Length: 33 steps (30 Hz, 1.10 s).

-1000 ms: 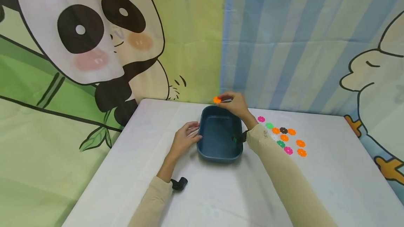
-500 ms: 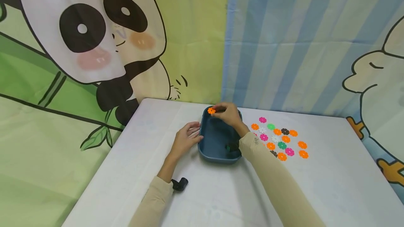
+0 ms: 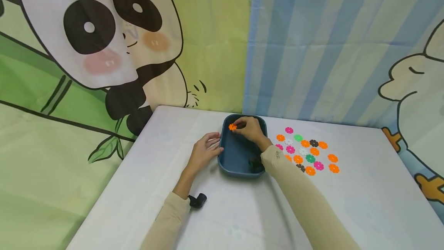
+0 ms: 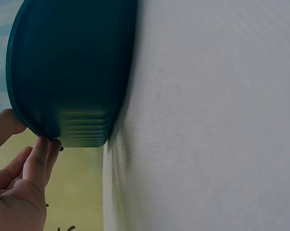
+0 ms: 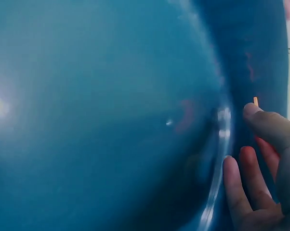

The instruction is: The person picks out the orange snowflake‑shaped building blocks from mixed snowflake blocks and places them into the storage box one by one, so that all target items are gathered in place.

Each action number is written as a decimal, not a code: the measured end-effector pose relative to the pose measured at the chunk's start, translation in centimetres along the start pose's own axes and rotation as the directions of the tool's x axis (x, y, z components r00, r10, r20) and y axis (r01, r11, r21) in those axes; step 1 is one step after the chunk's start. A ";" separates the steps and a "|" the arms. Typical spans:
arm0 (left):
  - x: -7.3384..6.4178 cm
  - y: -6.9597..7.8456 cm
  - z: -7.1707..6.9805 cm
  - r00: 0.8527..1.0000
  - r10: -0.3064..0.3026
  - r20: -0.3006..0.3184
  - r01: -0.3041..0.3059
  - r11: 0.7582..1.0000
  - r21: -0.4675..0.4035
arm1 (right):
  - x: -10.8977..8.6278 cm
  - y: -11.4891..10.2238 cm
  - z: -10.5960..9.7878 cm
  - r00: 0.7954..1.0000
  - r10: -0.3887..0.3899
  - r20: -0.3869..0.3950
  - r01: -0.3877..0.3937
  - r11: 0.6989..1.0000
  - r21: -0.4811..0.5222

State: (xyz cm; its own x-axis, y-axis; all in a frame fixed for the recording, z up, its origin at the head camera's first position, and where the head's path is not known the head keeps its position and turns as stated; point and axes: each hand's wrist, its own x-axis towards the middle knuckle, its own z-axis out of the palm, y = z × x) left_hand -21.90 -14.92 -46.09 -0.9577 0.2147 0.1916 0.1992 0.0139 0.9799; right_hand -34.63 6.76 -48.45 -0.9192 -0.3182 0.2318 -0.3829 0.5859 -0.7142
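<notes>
A dark blue plastic bin (image 3: 241,153) stands on the white table, its inside floor also filling much of the right wrist view. My left hand (image 3: 204,151) holds the bin's left side, thumb at the rim and fingertips against the outer wall, as the left wrist view shows. My right hand (image 3: 250,129) is within the bin's upper end, pinching an orange snowflake disc (image 3: 232,127) between thumb and finger. Edge-on, the orange disc (image 5: 255,100) peeks past the thumb in the right wrist view. Part of the bin is covered by my right hand and wrist.
Several snowflake discs in orange, pink, white, green and dark brown lie flat right of the bin, such as a green disc (image 3: 310,158) and a pink disc (image 3: 289,130). Printed curtains (image 3: 312,49) hang behind the white table (image 3: 222,219).
My right hand has come down and left from above the bin's far edge into the bin with the orange disc. My left hand stays at the bin's side.
</notes>
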 end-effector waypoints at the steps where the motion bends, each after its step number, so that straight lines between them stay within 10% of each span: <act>1: 0.1 0.1 0.0 1.000 0.001 0.004 -0.001 1.000 -0.001 | 0.0 0.0 0.0 1.000 0.000 0.005 0.000 1.000 -0.010; 18: 1.2 -2.6 -0.2 0.999 0.011 -0.032 -0.011 1.000 0.002 | 0.4 -0.4 0.7 0.997 0.053 0.056 -0.046 0.993 -0.108; 33: 0.2 -0.4 0.0 1.000 0.004 0.010 -0.004 1.000 -0.030 | 0.2 -0.3 1.1 0.996 0.049 0.076 -0.045 0.998 -0.051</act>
State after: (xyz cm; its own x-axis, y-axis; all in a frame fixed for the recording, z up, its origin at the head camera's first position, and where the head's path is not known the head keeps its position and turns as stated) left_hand -22.15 -14.93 -46.42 -0.9547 0.2245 0.1954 0.1967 -0.0167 0.9803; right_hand -34.62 5.63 -48.90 -0.9272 -0.3452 0.1455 -0.3452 0.6366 -0.6896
